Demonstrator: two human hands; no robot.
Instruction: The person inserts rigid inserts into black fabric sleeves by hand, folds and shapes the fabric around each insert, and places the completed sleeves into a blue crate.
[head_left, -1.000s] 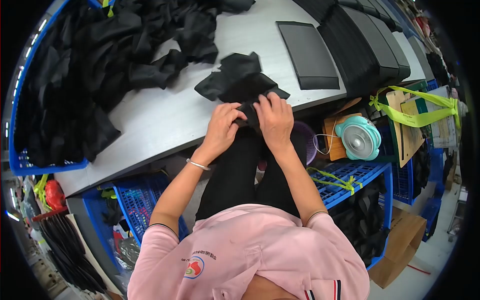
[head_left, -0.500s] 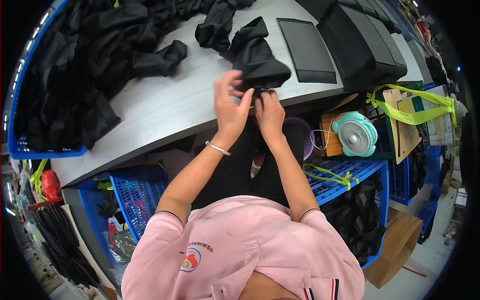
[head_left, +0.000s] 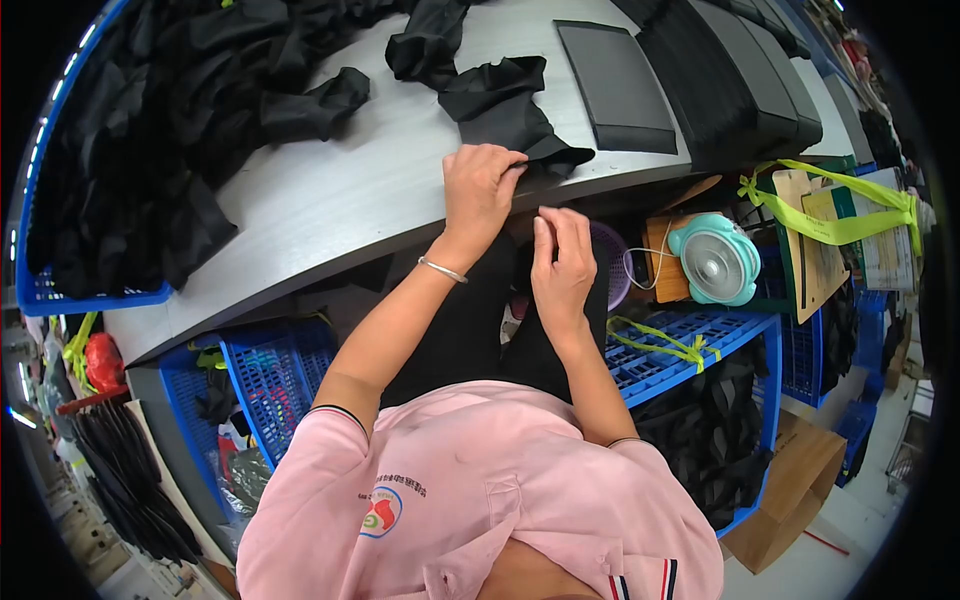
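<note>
A piece of black fabric point(head_left: 505, 115) lies at the table's front edge, its near edge lifted and folded. My left hand point(head_left: 478, 195), with a bangle on the wrist, is closed in a pinch on that near edge. Below the edge of the table, my right hand point(head_left: 567, 255) is apart from the fabric. Its thumb and forefinger are pressed close together; whether something small sits between them, I cannot make out. To the right of the fabric is a flat black panel point(head_left: 617, 85).
Heaped black fabric pieces point(head_left: 140, 150) fill the table's left side, partly in a blue crate point(head_left: 95, 303). A stack of black panels point(head_left: 735, 85) stands back right. Below it are a turquoise fan point(head_left: 715, 258), a purple basket point(head_left: 618, 265) and a blue crate point(head_left: 690, 345) by my right side.
My right hand has come away from the fabric, down and to the right. My left hand has closed on the fabric's edge. The fabric has changed shape, its top lying lower.
</note>
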